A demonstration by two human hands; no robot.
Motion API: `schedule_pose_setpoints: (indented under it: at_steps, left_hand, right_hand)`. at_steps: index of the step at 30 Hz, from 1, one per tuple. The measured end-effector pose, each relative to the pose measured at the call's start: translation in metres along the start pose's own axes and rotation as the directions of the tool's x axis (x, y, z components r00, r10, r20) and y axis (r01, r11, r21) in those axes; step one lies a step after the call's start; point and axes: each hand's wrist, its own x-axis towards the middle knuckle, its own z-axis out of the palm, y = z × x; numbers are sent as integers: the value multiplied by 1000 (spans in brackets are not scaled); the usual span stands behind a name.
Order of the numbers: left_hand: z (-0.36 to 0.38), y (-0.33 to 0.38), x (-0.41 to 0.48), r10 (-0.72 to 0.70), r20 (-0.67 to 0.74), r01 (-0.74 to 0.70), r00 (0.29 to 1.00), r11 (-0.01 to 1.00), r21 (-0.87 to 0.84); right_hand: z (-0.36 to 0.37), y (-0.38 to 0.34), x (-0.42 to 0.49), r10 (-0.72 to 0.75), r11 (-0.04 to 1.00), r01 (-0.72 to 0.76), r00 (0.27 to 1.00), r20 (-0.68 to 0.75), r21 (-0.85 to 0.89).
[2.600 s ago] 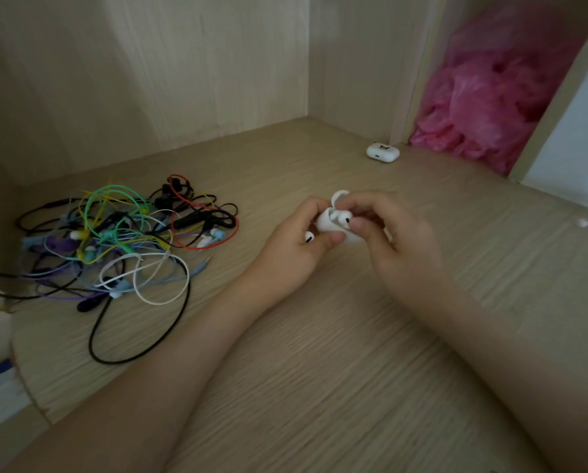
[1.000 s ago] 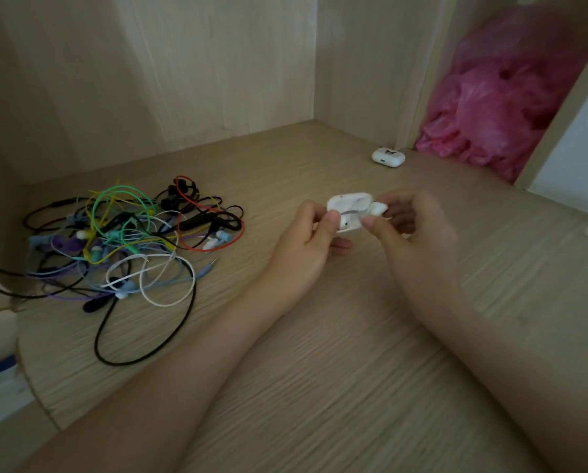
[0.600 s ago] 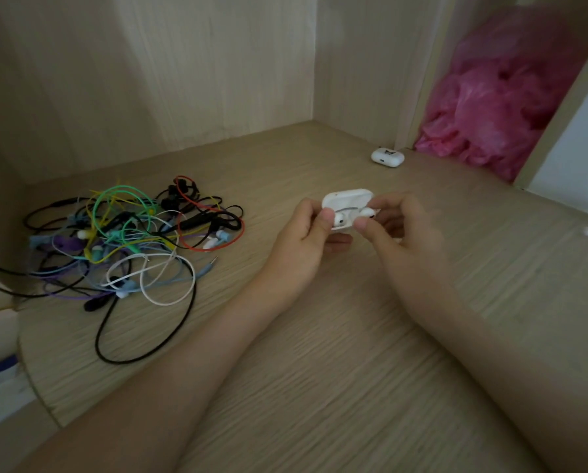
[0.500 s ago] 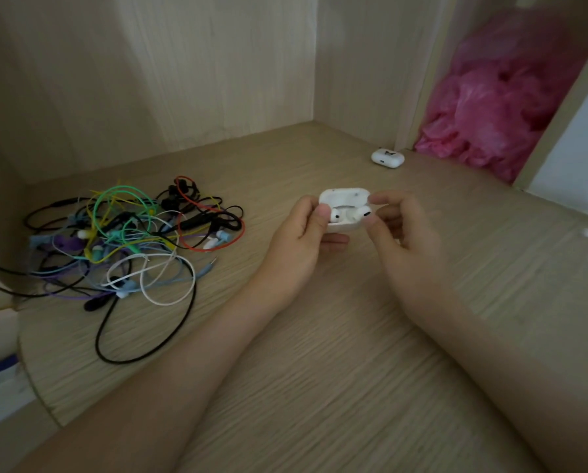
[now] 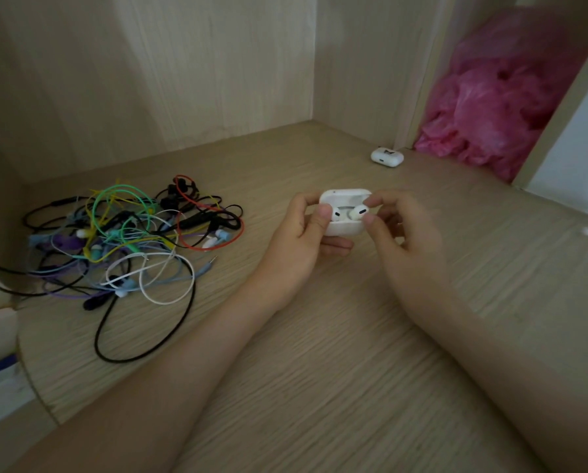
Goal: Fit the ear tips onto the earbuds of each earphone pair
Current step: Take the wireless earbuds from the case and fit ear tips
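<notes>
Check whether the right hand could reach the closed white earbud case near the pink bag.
Probably yes: only bare desktop lies between the right hand and that closed case, though it now pinches an earbud.

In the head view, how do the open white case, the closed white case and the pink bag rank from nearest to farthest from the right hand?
From the right hand, which pinches an earbud:
1. The open white case, held by the left hand, right beside it.
2. The closed white case, lying farther back.
3. The pink bag, behind that case, back right.
</notes>
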Motion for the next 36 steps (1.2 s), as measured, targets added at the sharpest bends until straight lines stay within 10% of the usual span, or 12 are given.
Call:
schedule_pose_setpoints:
  at_steps: [24, 29, 36]
  left_hand:
    - [-4, 3, 0, -41, 110, 40, 993, 999, 10]
    - [-15, 15, 17, -126, 0, 121, 992, 955, 270]
    - [-56, 37, 56, -101, -172, 198, 980, 586, 785]
  right_hand:
    - [3, 2, 2, 124, 978, -139, 987, 98, 158]
    - [8, 2, 13, 193, 976, -211, 958, 214, 63]
    - [23, 8, 54, 229, 965, -130, 845, 483, -229]
